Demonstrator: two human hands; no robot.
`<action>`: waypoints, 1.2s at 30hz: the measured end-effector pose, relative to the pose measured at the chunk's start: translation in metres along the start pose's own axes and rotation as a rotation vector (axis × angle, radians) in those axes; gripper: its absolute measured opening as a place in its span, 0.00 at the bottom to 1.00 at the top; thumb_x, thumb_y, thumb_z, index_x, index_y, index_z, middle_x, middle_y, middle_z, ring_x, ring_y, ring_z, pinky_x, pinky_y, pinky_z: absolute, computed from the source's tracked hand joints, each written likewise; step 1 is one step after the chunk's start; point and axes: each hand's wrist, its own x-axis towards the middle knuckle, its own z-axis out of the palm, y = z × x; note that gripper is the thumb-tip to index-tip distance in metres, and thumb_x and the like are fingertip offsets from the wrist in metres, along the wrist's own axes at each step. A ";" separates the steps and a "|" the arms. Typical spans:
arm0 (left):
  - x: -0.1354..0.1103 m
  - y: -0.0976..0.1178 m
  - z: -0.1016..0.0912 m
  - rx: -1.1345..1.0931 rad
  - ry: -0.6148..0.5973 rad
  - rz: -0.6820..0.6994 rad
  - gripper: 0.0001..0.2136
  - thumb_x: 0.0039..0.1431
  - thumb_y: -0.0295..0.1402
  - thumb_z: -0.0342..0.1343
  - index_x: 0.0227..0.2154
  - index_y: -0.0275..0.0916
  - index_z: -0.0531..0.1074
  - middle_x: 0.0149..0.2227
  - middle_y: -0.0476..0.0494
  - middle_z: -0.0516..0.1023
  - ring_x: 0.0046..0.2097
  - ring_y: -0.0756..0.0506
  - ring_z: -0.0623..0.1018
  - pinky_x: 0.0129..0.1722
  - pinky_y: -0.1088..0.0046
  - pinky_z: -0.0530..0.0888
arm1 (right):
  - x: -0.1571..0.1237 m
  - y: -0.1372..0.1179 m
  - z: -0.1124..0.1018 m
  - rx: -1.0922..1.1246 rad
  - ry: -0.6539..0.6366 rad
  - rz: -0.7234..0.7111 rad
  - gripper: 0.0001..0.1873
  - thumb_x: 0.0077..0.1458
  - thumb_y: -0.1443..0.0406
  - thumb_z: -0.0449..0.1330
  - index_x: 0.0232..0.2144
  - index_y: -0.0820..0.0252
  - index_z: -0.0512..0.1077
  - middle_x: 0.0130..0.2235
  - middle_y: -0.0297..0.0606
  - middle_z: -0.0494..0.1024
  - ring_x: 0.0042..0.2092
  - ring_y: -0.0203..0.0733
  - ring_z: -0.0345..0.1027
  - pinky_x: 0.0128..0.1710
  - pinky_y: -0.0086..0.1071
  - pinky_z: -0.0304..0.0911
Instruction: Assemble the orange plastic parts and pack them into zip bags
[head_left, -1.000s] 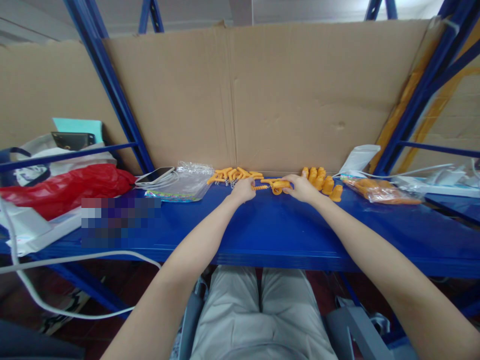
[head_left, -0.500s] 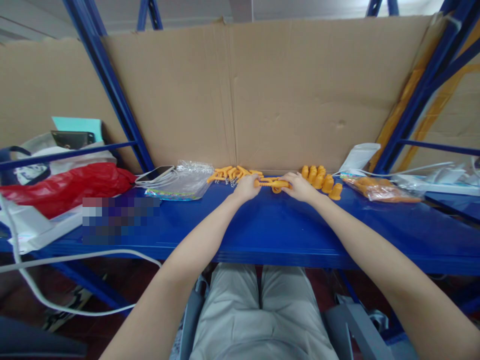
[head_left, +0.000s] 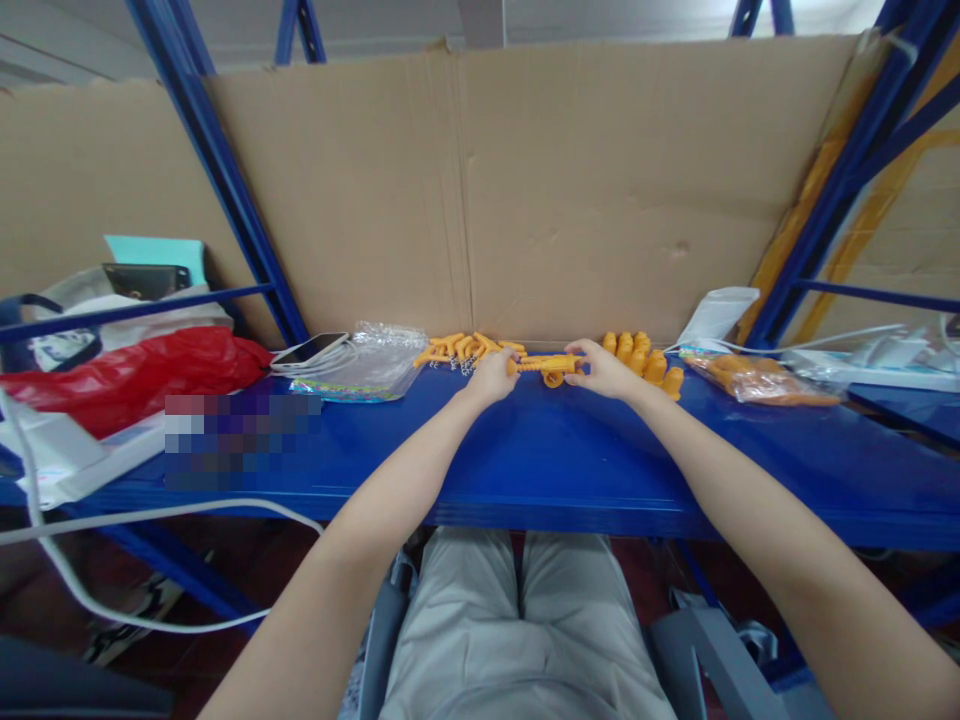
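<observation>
My left hand [head_left: 495, 374] is closed around the end of an orange plastic piece, of which only a little shows past the fingers. Just to its right, several long orange plastic parts [head_left: 547, 363] lie together on the blue shelf, one with a round ring-shaped end [head_left: 553, 380]. My right hand [head_left: 600, 370] is at their right end, thumb and fingers apart; whether the fingertips touch the parts is hard to see. Left of my hands is a pile of orange handle-like pieces [head_left: 454, 345] with metal spirals. Orange cup-shaped pieces [head_left: 641, 355] stand in rows behind my right hand.
Cardboard [head_left: 600, 180] backs the blue shelf [head_left: 540, 460]. At left are a clear plastic bag [head_left: 375, 365], a phone with cable [head_left: 319, 348] and a red bag [head_left: 150, 370]. A clear packet of orange pieces [head_left: 757, 378] lies at right. Blue posts [head_left: 217, 170] flank the space.
My right hand has opened its fingers and shifted slightly right, showing more of the orange parts. My left hand has stayed nearly still.
</observation>
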 end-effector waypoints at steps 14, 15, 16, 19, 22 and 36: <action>0.001 -0.002 -0.001 0.054 -0.043 0.005 0.15 0.58 0.25 0.57 0.49 0.35 0.70 0.39 0.40 0.79 0.39 0.44 0.80 0.46 0.69 0.75 | -0.002 -0.005 -0.007 0.410 -0.135 0.206 0.18 0.45 0.62 0.68 0.37 0.57 0.66 0.28 0.32 0.74 0.29 0.37 0.72 0.33 0.33 0.72; 0.001 -0.002 -0.001 0.058 -0.045 0.005 0.15 0.58 0.25 0.58 0.49 0.35 0.70 0.39 0.40 0.79 0.39 0.44 0.80 0.46 0.69 0.75 | -0.002 -0.005 -0.007 0.402 -0.147 0.204 0.18 0.45 0.61 0.68 0.37 0.57 0.66 0.28 0.31 0.73 0.28 0.36 0.71 0.31 0.32 0.71; 0.001 -0.002 -0.001 0.061 -0.047 0.001 0.15 0.58 0.25 0.58 0.49 0.35 0.70 0.40 0.40 0.79 0.40 0.44 0.80 0.47 0.69 0.75 | -0.002 -0.004 -0.007 0.390 -0.156 0.201 0.19 0.46 0.60 0.68 0.37 0.57 0.66 0.27 0.31 0.73 0.27 0.36 0.70 0.30 0.31 0.70; 0.002 -0.002 -0.001 0.060 -0.056 -0.021 0.15 0.58 0.25 0.58 0.48 0.35 0.70 0.39 0.40 0.79 0.40 0.44 0.80 0.47 0.69 0.75 | -0.002 -0.003 -0.006 0.342 -0.155 0.185 0.18 0.47 0.58 0.67 0.37 0.57 0.66 0.25 0.28 0.71 0.25 0.35 0.68 0.26 0.30 0.69; 0.001 -0.002 -0.001 0.047 -0.052 -0.038 0.15 0.57 0.25 0.58 0.48 0.35 0.70 0.39 0.41 0.79 0.41 0.44 0.80 0.47 0.69 0.75 | -0.003 -0.003 -0.006 0.284 -0.137 0.151 0.17 0.48 0.58 0.66 0.37 0.57 0.66 0.24 0.27 0.69 0.24 0.34 0.67 0.24 0.29 0.68; 0.001 -0.001 -0.002 0.079 -0.010 -0.018 0.14 0.56 0.24 0.58 0.46 0.36 0.72 0.42 0.39 0.78 0.46 0.41 0.78 0.49 0.67 0.73 | -0.004 -0.007 -0.009 0.138 -0.162 0.122 0.17 0.51 0.59 0.63 0.41 0.58 0.66 0.27 0.30 0.71 0.25 0.37 0.68 0.28 0.32 0.66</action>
